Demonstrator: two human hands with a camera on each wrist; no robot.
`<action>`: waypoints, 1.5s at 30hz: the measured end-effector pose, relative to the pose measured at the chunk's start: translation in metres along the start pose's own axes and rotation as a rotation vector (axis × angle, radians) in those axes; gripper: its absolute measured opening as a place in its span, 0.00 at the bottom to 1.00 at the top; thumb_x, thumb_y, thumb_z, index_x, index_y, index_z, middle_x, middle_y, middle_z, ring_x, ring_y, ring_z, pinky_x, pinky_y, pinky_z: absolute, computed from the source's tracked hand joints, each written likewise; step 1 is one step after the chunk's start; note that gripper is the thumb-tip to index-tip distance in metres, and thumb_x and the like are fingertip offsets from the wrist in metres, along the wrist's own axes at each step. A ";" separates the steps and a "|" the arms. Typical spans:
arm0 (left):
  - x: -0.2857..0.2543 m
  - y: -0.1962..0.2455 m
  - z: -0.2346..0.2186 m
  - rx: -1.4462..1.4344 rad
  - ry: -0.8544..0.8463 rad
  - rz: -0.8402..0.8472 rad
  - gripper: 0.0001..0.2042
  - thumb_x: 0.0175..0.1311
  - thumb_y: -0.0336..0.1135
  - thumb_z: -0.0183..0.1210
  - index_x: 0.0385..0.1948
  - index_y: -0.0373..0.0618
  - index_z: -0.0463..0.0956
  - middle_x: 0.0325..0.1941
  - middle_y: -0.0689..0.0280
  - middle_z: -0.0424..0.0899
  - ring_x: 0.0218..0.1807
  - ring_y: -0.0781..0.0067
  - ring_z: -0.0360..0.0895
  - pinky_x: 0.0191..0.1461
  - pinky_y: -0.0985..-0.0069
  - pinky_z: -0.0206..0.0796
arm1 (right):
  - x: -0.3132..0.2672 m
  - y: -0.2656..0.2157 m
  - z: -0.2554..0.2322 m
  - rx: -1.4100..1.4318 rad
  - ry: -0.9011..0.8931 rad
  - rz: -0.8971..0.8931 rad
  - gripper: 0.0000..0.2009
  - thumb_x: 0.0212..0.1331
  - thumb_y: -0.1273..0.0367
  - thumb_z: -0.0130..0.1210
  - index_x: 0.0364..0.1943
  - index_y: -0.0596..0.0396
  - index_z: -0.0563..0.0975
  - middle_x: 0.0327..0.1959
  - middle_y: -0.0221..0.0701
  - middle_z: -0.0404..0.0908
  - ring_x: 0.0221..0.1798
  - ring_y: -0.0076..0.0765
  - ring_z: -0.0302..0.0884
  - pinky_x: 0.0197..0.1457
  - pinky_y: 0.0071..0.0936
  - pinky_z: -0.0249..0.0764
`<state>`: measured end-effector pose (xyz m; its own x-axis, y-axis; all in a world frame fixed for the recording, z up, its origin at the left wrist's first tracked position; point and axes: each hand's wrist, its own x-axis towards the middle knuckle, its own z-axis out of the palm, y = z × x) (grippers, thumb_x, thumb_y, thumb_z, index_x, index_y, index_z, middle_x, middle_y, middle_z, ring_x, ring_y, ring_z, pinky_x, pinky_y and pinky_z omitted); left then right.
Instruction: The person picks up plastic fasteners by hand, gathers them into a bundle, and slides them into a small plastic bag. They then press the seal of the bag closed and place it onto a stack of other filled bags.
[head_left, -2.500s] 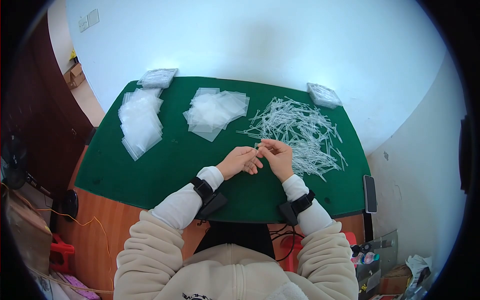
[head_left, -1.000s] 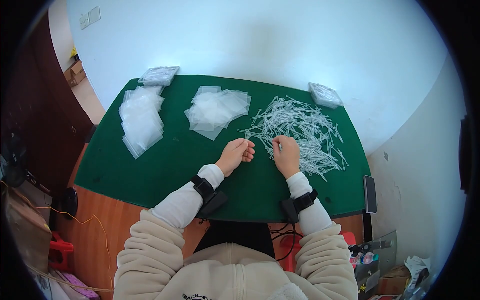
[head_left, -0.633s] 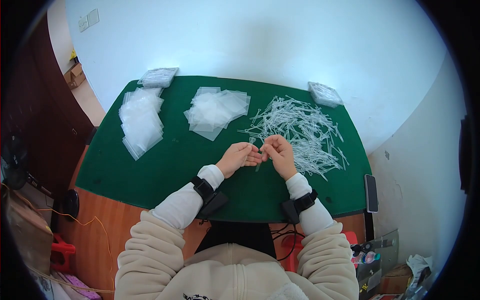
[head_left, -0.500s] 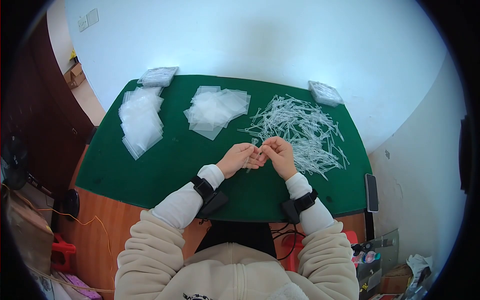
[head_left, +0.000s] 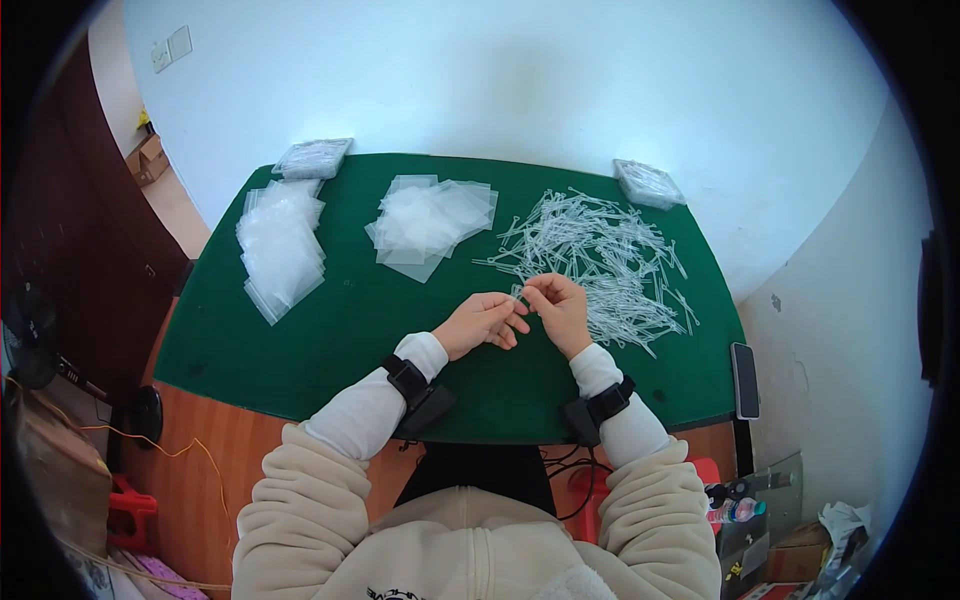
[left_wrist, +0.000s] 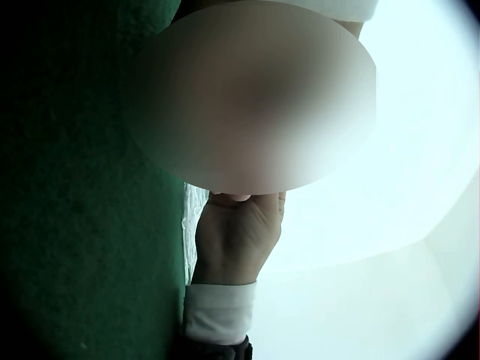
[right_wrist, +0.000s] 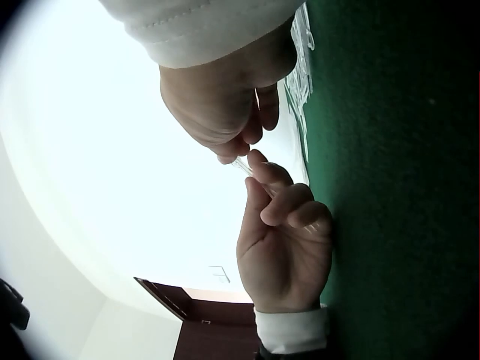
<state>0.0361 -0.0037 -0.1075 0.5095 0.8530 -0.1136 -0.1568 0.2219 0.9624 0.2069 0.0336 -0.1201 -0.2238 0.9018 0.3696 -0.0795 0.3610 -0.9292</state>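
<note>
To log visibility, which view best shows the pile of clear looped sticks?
The head view: it looks down on the pile, nearly all visible, the right hand overlapping its near-left edge. The left wrist view shows just a pale sliver beside that hand; the right wrist view, a narrow strip seen edge-on.

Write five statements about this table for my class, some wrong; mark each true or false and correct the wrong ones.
1. The loose clear sticks lie right of the left bag pile and the middle bag pile. True.
2. The tabletop is red. False: the tabletop is green.
3. The hands are wide apart. False: the left hand and right hand are close together.
4. A clear packet lies near the tabletop's far right corner. True.
5. The phone lies among the bags. False: the phone lies at the tabletop's right edge.
</note>
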 end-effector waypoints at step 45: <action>0.010 -0.008 -0.005 -0.151 0.340 0.435 0.12 0.68 0.38 0.40 0.40 0.40 0.68 0.28 0.69 0.71 0.30 0.81 0.67 0.36 0.83 0.61 | -0.009 -0.004 0.019 0.053 -0.199 0.165 0.04 0.55 0.70 0.51 0.29 0.56 0.72 0.23 0.25 0.74 0.25 0.18 0.67 0.29 0.15 0.64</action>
<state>0.0380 0.0056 -0.1177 0.0743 0.9794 0.1876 -0.4231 -0.1394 0.8953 0.1907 0.0196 -0.1200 -0.4243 0.8812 0.2084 -0.0753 0.1951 -0.9779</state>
